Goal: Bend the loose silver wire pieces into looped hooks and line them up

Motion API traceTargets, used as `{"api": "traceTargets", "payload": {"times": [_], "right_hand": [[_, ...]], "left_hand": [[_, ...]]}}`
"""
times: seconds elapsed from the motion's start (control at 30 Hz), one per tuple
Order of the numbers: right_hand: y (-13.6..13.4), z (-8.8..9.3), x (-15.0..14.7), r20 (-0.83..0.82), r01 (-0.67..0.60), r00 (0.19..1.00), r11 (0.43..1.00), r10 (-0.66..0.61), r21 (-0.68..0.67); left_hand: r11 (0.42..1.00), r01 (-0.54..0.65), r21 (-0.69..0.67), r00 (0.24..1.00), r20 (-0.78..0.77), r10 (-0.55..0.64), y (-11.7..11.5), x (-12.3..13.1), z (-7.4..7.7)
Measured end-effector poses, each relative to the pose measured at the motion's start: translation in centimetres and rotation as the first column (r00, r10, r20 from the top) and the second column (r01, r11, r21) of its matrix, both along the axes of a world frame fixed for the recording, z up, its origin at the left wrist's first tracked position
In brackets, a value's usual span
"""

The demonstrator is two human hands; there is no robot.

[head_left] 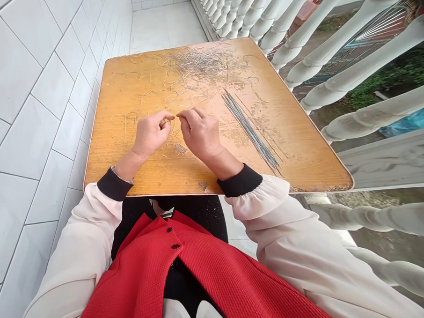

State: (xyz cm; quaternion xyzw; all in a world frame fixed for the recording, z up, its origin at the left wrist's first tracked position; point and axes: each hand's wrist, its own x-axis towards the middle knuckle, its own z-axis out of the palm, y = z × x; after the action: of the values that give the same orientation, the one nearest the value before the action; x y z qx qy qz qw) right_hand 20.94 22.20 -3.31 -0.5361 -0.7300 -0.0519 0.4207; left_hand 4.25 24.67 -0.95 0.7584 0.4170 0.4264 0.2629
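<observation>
Pinching with left grip (pixel 149 132), just beside right grip (pixel 202 132), likewise pinching; apparently working a strand, too fine to make out, between both, above the worktop (pixel 102 100). Calling next for steady pressure. Facing a wire tangle (pixel 202 63) beyond and, farther right, a straight wire bundle (pixel 251 133).

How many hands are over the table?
2: the left hand and, to its right, the right hand, close together at the fingertips, both left of the straight wires; no other hand shows.
</observation>
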Motion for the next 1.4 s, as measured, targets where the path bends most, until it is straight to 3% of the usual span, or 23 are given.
{"api": "traceTargets", "payload": {"times": [0.17, 0.4, 0.6, 0.73, 0.87, 1.2, 1.4], "right_hand": [[-0.1, 0.7, 0.0, -0.225, -0.088, 0.972, 0.992, 0.066, -0.087], [-0.4, 1.4, -0.8, -0.589, -0.314, 0.803, 0.904, 0.090, -0.290], [-0.9, 2.3, -1.5, -0.706, -0.338, 0.708, 0.881, 0.008, -0.330], [-1.0, 2.7, -1.4, -0.754, -0.375, 0.657, 0.867, 0.000, -0.327], [-0.9, 2.8, -1.3, -0.763, -0.381, 0.646, 0.873, 0.016, -0.304], [-0.7, 2.4, -1.4, -0.718, -0.344, 0.693, 0.903, 0.058, -0.259], [-0.5, 2.2, -1.2, -0.726, -0.362, 0.685, 0.894, 0.065, -0.262]], "left_hand": [[0.999, -0.047, -0.009, 0.998, 0.046, 0.047, 0.4, -0.2, 0.0], [0.996, -0.077, -0.051, 0.992, 0.096, 0.081, 0.8, -0.4, 0.0], [0.962, 0.028, -0.273, 0.973, 0.227, 0.037, -0.1, -0.4, 1.4], [0.880, 0.148, -0.451, 0.955, 0.296, -0.009, -0.6, -0.7, 2.5], [0.826, 0.233, -0.514, 0.946, 0.317, -0.070, -0.8, -0.8, 2.5], [0.792, 0.262, -0.552, 0.931, 0.360, -0.057, -0.6, -0.6, 2.4], [0.828, 0.222, -0.515, 0.943, 0.330, -0.047, -0.8, -0.5, 2.7]]}}
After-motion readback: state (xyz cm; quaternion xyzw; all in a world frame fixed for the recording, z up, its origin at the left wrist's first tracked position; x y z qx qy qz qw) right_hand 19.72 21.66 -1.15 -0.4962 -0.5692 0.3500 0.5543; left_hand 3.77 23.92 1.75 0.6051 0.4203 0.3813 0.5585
